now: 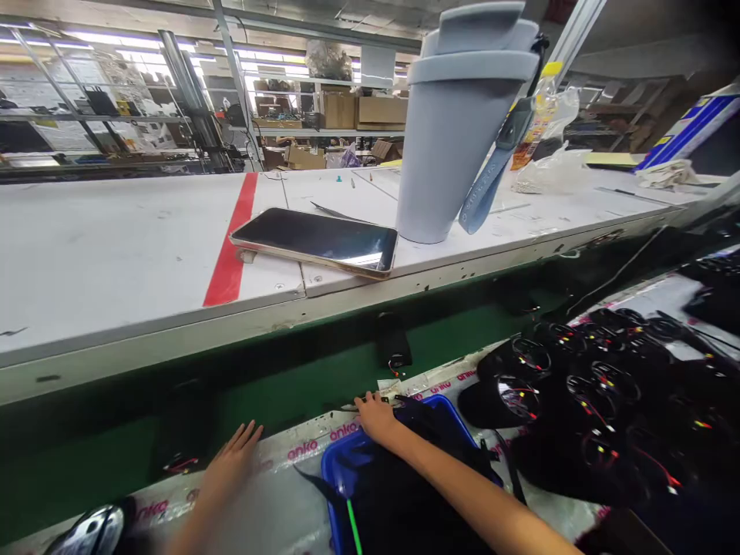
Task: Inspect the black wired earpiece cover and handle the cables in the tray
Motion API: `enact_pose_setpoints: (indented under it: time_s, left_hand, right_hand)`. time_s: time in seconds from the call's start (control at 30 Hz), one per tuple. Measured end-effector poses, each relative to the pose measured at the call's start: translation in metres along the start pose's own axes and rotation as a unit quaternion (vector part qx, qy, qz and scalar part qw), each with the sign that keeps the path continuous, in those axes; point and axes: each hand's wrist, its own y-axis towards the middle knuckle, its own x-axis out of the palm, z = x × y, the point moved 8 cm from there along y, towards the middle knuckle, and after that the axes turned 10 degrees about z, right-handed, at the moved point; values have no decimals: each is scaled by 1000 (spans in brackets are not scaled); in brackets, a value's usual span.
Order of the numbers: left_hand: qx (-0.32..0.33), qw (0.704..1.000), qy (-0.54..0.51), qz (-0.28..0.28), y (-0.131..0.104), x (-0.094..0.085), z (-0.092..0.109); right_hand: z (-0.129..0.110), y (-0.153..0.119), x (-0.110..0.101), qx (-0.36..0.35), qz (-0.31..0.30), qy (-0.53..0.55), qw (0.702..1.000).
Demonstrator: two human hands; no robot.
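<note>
Head view, near field. I am watching the right hand (377,414) reaching forward over the far rim of a blue tray (338,462), its fingers curling down onto a small dark part at the tray's edge; whether they are pinching it or only pressing on it I cannot tell. The left hand (231,460) is resting palm-down on the printed plastic sheet (301,451) just left of the tray, fingers extended and slightly spread, holding nothing. A dark cloth-like piece (398,493) is lying in the tray under the right forearm. A heap of black round components with coloured wires (590,385) is sitting to the right, near the tray. One loose black part (393,343) is lying on the green belt (277,393) beyond the hands.

Head view, far field. A smartphone (315,240) is lying flat on the white shelf (116,247), beside a grey lidded tumbler (456,123) with a hanging strap.

Judgement: the hand appears to be picking from or sorting at the tray. The next move is calling for a firm fingertip hold on that small part, with the left hand steadying the sheet.
</note>
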Motion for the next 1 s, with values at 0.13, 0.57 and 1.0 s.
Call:
enact_pose_setpoints:
  time_s: [0.13,0.57,1.0]
  left_hand:
    - [-3,999,-40,30,-7,-5,-8]
    - [45,953,-264,140,1,-84,107]
    - [133,966,-175,134,-86,-189,146]
  right_hand:
    - [2,-3,-2,-31,20,-17,999]
    - [9,-17,-28,-135,78,107,982]
    - [-1,-96,-85,-246,54,151,956]
